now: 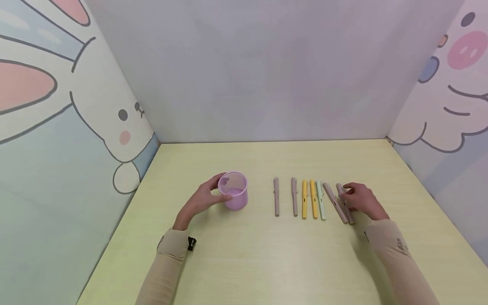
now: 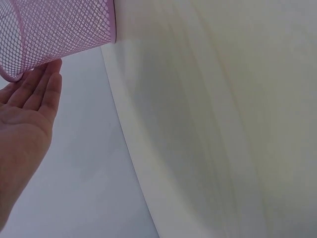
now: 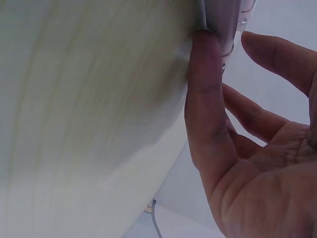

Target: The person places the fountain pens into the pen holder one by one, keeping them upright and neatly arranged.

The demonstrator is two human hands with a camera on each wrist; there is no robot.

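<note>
Curving thumb and fingers around the round pink-purple mesh cup (image 1: 238, 201) on the pale wood-grain tabletop (image 1: 267, 258), my left hand (image 1: 205, 198) seems to steady it against sliding. My right hand (image 1: 361, 200) touches the rightmost slim mauve pen (image 1: 350, 219); whether it pinches, I cannot tell. Two slim yellow pens (image 1: 304, 200), a mint-green pen (image 1: 321, 202) and three other mauve pens (image 1: 276, 198) lie between cup and that hand, perhaps spaced for separate reach

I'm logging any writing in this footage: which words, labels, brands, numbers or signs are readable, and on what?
None can be read in any view.
Beige fabric right sleeve: dark marks, too small and blurred to read.
Small black object beside the beige fabric left cuff: pale mark, too small to read.
Slim yellow pens: tiny dark marks, too small to identify as lettering.
</note>
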